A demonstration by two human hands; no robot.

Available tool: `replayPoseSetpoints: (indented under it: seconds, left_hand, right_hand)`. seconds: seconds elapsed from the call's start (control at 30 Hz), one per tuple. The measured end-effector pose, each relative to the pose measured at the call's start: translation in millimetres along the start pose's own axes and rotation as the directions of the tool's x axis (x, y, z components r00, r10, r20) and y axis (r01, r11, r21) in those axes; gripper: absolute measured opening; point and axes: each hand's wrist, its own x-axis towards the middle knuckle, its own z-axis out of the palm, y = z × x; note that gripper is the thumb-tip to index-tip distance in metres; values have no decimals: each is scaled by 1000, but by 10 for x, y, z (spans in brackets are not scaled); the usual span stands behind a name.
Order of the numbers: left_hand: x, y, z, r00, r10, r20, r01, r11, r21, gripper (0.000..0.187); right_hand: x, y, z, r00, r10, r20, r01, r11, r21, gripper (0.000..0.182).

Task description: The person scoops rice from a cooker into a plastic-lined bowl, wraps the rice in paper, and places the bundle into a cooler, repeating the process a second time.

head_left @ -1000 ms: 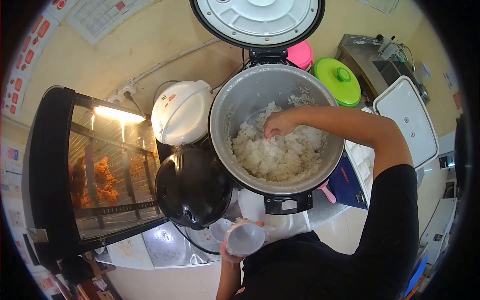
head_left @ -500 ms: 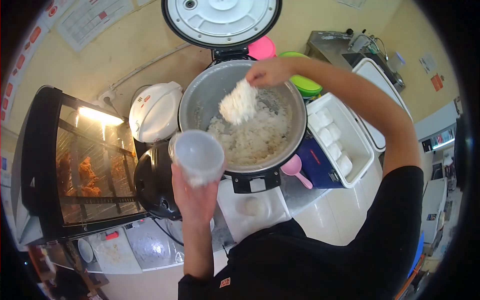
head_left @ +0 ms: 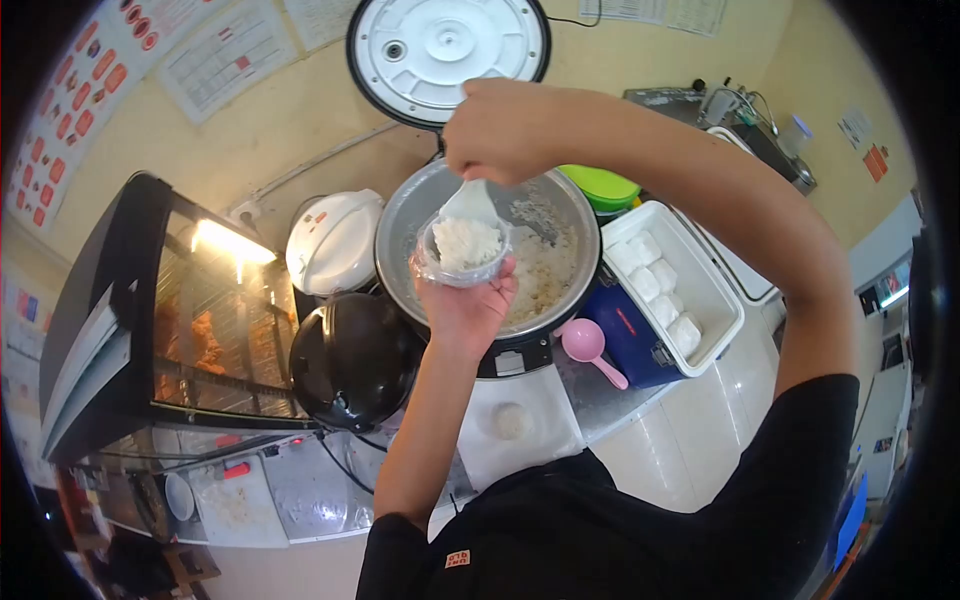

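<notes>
My left hand (head_left: pixel 468 305) holds up a small clear plastic cup (head_left: pixel 462 275) over the near side of the rice cooker (head_left: pixel 592 250). White cooked rice (head_left: pixel 467 243) fills the cup's mouth. My right hand (head_left: pixel 505 130) comes in from above, its fingers closed on a white rice paddle (head_left: pixel 472 200) that points down into the cup, against the rice. More rice lies below in the cooker's pot, partly hidden by the cup and my hand. The cooker's lid (head_left: pixel 450 40) stands open behind.
On the left are a lit food warmer (head_left: pixel 225 310) with fried pieces, a white cooker (head_left: pixel 335 243) and a black rounded appliance (head_left: pixel 355 360). A pink scoop (head_left: pixel 590 348) and a blue cooler box (head_left: pixel 632 335) with several white wrapped packs stand right. A white tray (head_left: pixel 545 415) is in front.
The right hand has brought the rice-laden paddle from over the pot to the cup. The left hand has moved right and up, and the cup, tilted before, now faces up with rice in it.
</notes>
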Motion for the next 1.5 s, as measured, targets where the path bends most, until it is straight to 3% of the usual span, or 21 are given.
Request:
replayPoseSetpoints:
  seconds: [0.13,0.23,0.27,0.33,0.37,0.53,0.67,0.73,0.83,0.87,0.93,1.0,1.03,1.07,1.13,1.23,1.33,1.43,1.5]
  left_hand:
    - [-75,146,33,1000,-13,-13,14,999,38,60]
    - [-99,214,23,998,-8,-60,11,998,54,60]
    - [-109,233,10,997,-7,-80,11,999,52,61]
    - [-123,278,-12,996,-12,-85,16,998,53,60]
    - [-118,297,-19,996,-16,-86,21,998,53,59]
    - [-128,387,-88,996,22,-81,-8,986,165,60]
    - [-94,610,-233,987,73,-143,-32,962,272,63]
    - [-172,749,-72,950,241,-200,-161,924,348,65]
    - [-352,1045,-18,884,425,-195,-296,832,470,65]
    - [-423,1149,-36,867,464,-180,-328,804,496,65]
    - [-483,1210,-31,861,474,-187,-343,810,475,64]
    - [-540,1145,-3,869,462,-175,-361,836,413,54]
    - [-556,1062,62,833,467,-297,-353,861,365,56]
    - [-561,1034,21,821,472,-321,-367,867,337,57]
    - [-667,1069,-152,865,427,-263,-311,868,387,57]
    - [-780,1172,-328,875,406,-264,-290,876,387,58]
    - [-739,1189,-328,880,403,-251,-295,878,377,58]
    - [-742,1146,-301,849,424,-317,-319,888,332,59]
    - [-693,1093,-170,810,444,-383,-327,884,334,59]
  right_hand:
    - [-259,134,-20,981,59,-187,-46,996,74,11]
    - [-397,122,-114,940,329,-88,-300,923,243,19]
    - [-431,130,14,948,279,-150,-176,858,482,21]
    - [-418,90,396,929,228,-290,123,548,827,26]
    - [-410,-18,486,958,194,-210,100,459,883,30]
    - [-166,-287,1080,964,170,-203,115,422,900,32]
    - [-36,-306,1140,973,92,-211,123,565,816,27]
    - [44,-113,1057,962,107,-251,147,571,807,26]
    - [33,167,947,941,323,100,-276,565,778,24]
    - [107,342,1498,957,284,-52,-161,673,722,21]
    - [216,349,2045,988,156,-4,-146,934,325,20]
    - [391,237,2596,977,163,134,-152,984,-92,15]
    - [479,183,2859,976,158,150,-130,975,-182,11]
    - [504,94,2955,969,141,203,-85,961,-261,12]
    - [672,99,3535,972,116,206,-91,988,-128,12]
    - [635,252,3359,941,-118,317,66,983,171,25]
    - [679,273,3600,931,-226,287,116,928,354,38]
    - [692,231,3596,841,-271,467,67,911,408,45]
    - [604,152,3444,834,-186,520,-118,860,497,32]
